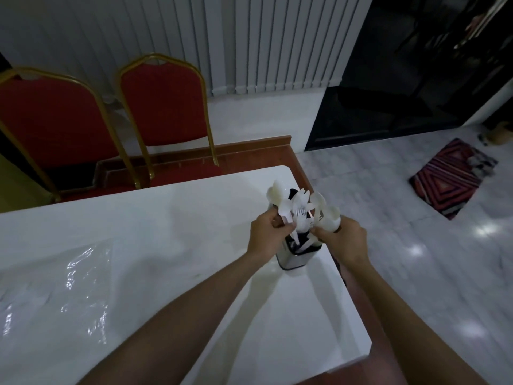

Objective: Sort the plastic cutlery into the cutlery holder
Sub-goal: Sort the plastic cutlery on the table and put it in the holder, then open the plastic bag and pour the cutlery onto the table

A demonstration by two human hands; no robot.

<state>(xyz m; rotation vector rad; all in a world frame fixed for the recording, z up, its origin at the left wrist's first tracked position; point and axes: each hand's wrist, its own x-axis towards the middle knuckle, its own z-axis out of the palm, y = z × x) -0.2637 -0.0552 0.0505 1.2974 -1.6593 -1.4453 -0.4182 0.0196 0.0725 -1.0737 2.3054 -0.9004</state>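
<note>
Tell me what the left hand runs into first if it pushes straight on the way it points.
Likely the bunch of white plastic forks standing in the shiny metal cutlery holder. The left hand, gripping white plastic spoons, points right toward them; depth is unclear.

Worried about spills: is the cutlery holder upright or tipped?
Upright: the cutlery holder stands on its base, white cutlery sticking up.
</note>
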